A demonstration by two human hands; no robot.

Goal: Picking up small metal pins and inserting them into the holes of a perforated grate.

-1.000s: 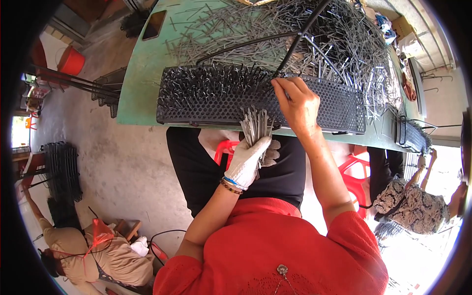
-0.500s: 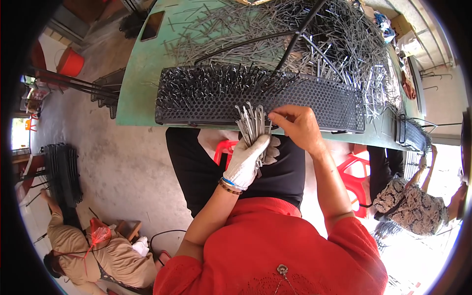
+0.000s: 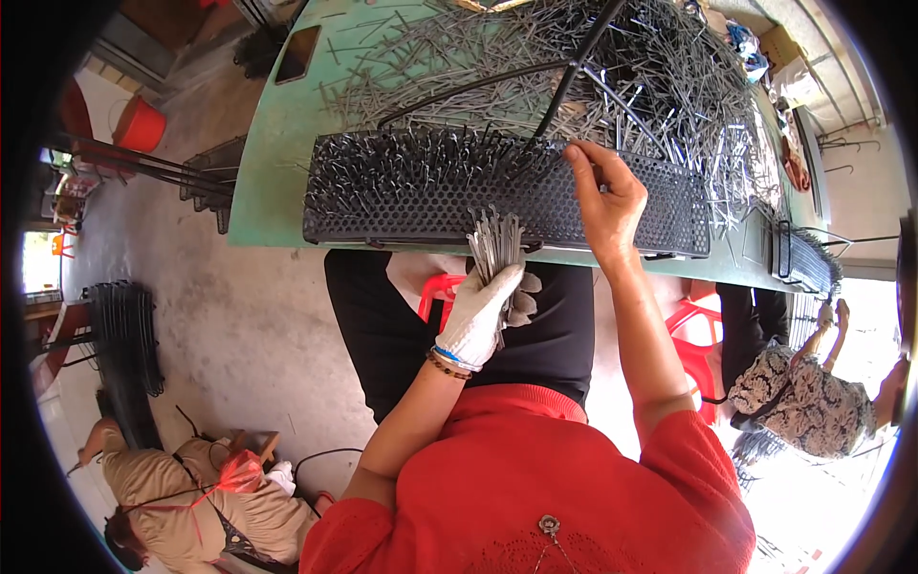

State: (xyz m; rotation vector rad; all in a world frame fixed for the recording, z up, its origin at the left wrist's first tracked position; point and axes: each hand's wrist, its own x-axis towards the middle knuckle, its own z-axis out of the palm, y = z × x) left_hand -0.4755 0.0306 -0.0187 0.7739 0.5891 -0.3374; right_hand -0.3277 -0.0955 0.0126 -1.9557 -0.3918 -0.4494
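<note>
My left hand (image 3: 478, 314), in a white glove, grips a bundle of thin metal hooks (image 3: 495, 244). Their looped ends point up and away from me, just before the near edge of a long black perforated metal panel (image 3: 655, 206). Upright dark hooks (image 3: 392, 172) crowd the panel's left half, set in its holes. Over the panel, right of these hooks, is my bare right hand (image 3: 612, 201). Its thumb and forefinger are closed together; what sits between them, if anything, I cannot make out.
A green table (image 3: 263, 191) bears the panel and a large heap of loose metal hooks (image 3: 669, 77). Black rods (image 3: 574, 72) rise over the panel. A phone (image 3: 297, 54) lies far left. Other people work at lower left (image 3: 201, 488) and right (image 3: 803, 402). A red stool (image 3: 693, 349) stands nearby.
My right hand has moved from beside the bundle up and right, over the panel. The left hand and its bundle have shifted only slightly. The person at lower left has leaned lower.
</note>
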